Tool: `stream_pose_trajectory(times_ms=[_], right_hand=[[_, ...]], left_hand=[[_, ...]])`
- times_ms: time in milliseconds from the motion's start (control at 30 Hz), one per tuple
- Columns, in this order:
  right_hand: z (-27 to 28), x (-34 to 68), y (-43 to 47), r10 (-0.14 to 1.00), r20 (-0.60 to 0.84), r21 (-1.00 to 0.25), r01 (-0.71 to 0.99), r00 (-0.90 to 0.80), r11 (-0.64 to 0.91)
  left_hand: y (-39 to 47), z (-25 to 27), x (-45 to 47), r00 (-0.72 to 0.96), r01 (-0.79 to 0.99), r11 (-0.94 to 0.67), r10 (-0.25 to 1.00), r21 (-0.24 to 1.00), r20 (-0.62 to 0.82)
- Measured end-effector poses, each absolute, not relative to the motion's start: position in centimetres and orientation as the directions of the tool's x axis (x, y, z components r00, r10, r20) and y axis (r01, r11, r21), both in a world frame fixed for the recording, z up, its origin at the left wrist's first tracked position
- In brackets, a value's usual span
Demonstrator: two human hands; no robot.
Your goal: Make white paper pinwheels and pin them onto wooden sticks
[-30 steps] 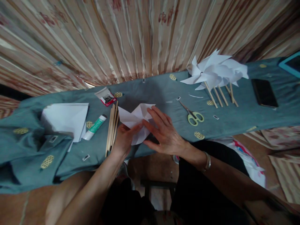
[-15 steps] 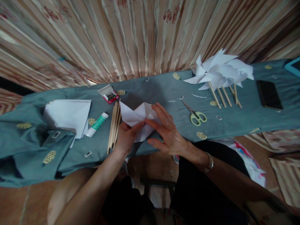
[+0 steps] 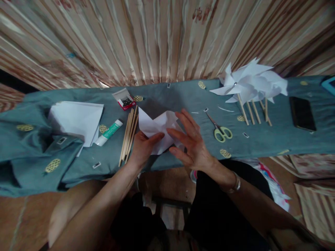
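A white paper pinwheel (image 3: 159, 123), without a stick, is between my hands over the cloth-covered table. My left hand (image 3: 144, 146) grips its near left side, thumb pressed on the paper near the middle and the other fingers hidden beneath. My right hand (image 3: 190, 143) has its fingers spread at the paper's right side, fingertips close to or on the sheet. Left of the pinwheel lie several wooden sticks (image 3: 128, 134). Behind them stands an opened small red and white box (image 3: 125, 101) of dark pins.
A glue stick (image 3: 109, 131) and a stack of white paper (image 3: 78, 116) lie to the left. On the right are green-handled scissors (image 3: 222, 133), several finished pinwheels (image 3: 252, 83) on sticks and a black phone (image 3: 302, 113). A curtain (image 3: 157, 42) hangs behind the table (image 3: 180, 94).
My right hand has drawn slightly back from the paper's middle, its fingers more spread. My left thumb stays on the pinwheel. The whole view has shifted a little.
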State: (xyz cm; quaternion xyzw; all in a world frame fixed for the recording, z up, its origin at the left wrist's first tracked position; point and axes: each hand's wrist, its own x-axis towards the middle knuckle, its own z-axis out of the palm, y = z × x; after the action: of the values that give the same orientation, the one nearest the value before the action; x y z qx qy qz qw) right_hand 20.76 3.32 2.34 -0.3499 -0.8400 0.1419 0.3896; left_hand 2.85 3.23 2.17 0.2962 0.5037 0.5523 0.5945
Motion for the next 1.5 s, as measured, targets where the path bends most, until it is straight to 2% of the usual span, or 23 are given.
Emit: stream_pose_trajectory(times_ms=[100,200,300,367,467,600,800,900,1100,1333,1500], right_hand=[[2.9,21.4,3.9,0.773,0.526,-0.614,0.471,-0.354,0.633],[2.9,21.6,4.8,0.905,0.394,-0.796,0.433,-0.162,0.424],[2.3,21.5,5.8,0.983,0.183,-0.955,0.237,-0.003,0.178],[2.0,21.3,6.4,0.998,0.062,-0.994,0.087,0.020,0.060],[1.9,21.0,7.1,1.000,-0.013,-0.998,-0.058,0.017,-0.012],[2.1,20.3,7.5,0.998,-0.059,-0.988,-0.141,0.000,-0.059],[2.3,18.9,7.9,0.985,-0.146,-0.966,-0.202,-0.089,-0.161],[2.4,18.5,8.1,0.975,-0.210,-0.948,-0.228,-0.074,-0.222],[2.5,17.5,7.9,0.930,-0.333,-0.910,-0.206,-0.153,-0.359],[3.5,17.2,7.6,0.919,-0.294,-0.914,-0.204,-0.262,-0.350],[3.5,17.3,7.6,0.915,-0.293,-0.915,-0.196,-0.276,-0.352]], left_hand=[[3.3,2.1,2.7,-0.136,-0.342,0.220,0.950,0.913,-0.280],[3.4,2.1,2.6,-0.152,-0.335,0.224,0.946,0.915,-0.287],[3.6,2.2,2.4,-0.145,-0.335,0.207,0.952,0.919,-0.268],[3.7,2.4,2.2,-0.144,-0.332,0.195,0.957,0.923,-0.253],[3.9,2.7,2.0,-0.160,-0.327,0.184,0.956,0.927,-0.246],[4.1,2.8,1.8,-0.160,-0.339,0.167,0.959,0.926,-0.232],[4.4,2.9,1.4,-0.197,-0.344,0.114,0.962,0.932,-0.190],[4.5,3.0,1.0,-0.194,-0.344,0.139,0.957,0.929,-0.215],[4.6,3.4,0.6,-0.195,-0.337,0.146,0.956,0.930,-0.221],[4.8,2.8,1.0,-0.190,-0.247,0.094,0.971,0.964,-0.143],[4.6,2.9,1.5,-0.178,-0.235,0.104,0.973,0.966,-0.148]])
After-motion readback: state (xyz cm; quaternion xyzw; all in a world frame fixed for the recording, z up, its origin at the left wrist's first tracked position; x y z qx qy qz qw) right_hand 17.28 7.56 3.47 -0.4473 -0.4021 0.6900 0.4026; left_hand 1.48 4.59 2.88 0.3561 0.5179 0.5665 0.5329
